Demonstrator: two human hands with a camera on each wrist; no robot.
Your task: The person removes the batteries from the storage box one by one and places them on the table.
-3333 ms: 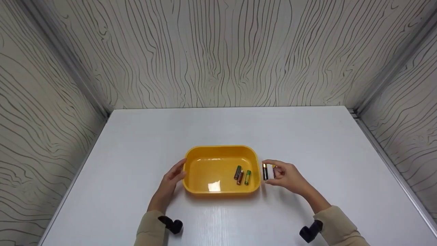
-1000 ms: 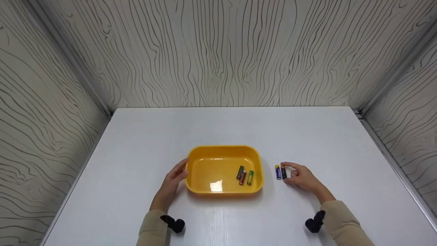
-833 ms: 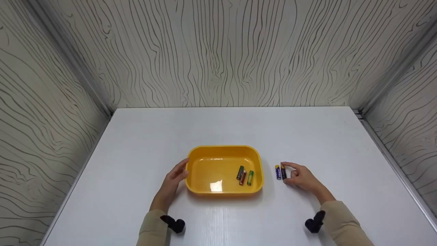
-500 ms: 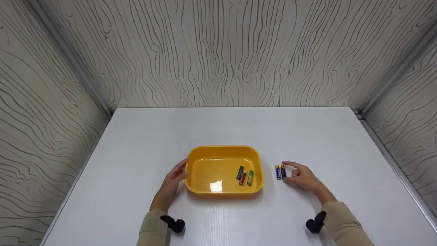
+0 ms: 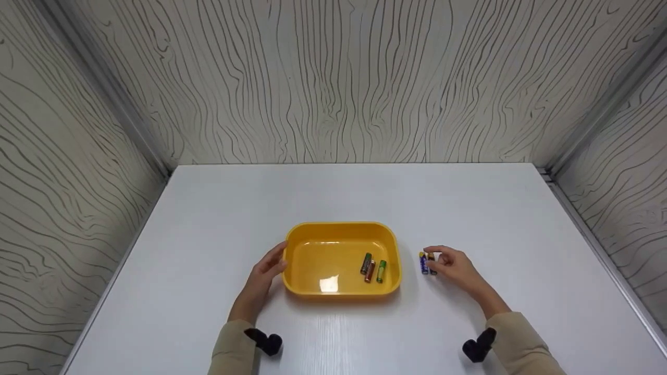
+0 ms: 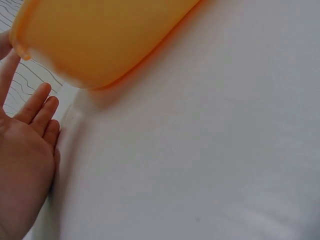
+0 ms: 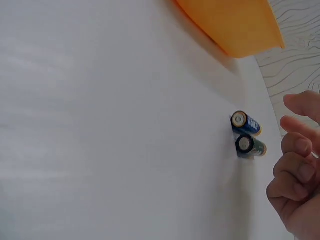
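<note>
Two batteries stand out on the white table to the right of the yellow tray (image 5: 318, 263). One is blue with a yellow end (image 7: 253, 125), and close beside it is a dark battery (image 7: 258, 147). My right hand (image 5: 452, 265) hovers over the pair, thumb and index finger apart around nothing; its thumb partly covers the dark battery in the head view. In the right wrist view its other fingers are bent. My left hand (image 5: 262, 273) touches the tray's left wall with its fingertips, fingers mostly straight in the left wrist view.
Inside the tray's right half lie a dark green battery (image 5: 366, 263), a red-brown battery (image 5: 370, 272) and a green-yellow battery (image 5: 381, 271). Patterned wall panels (image 5: 333, 83) surround the white table (image 5: 234, 208) at the back and sides.
My right hand first held batteries beside the tray, then set them down farther right. It has since let go of the dark battery and shifted slightly left above both. My left hand stays at the tray.
</note>
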